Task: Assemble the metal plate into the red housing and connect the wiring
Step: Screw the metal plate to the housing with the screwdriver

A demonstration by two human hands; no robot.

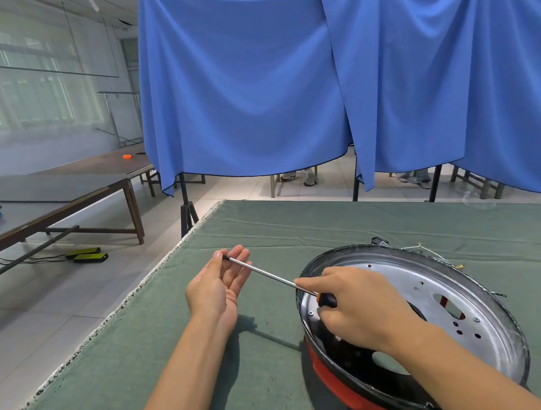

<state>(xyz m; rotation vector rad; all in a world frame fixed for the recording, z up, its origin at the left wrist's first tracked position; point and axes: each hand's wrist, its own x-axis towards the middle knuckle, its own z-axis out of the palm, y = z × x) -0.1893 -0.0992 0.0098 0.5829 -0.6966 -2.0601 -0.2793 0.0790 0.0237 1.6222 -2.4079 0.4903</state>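
Screw-fastening stage, I'd say: right hand (355,309) grips the screwdriver (271,275), tip resting in the open left hand (219,284), probably loading a screw. Metal plate (413,293) already sits in the red housing (342,383) on the table (264,225). Next: seat the tip squarely in a plate hole.

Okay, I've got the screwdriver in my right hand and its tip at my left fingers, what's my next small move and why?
Probably swing the screwdriver tip from the left hand over to the screw at the metal plate rim. The right hand grips the handle above the plate, which already sits in the red housing.
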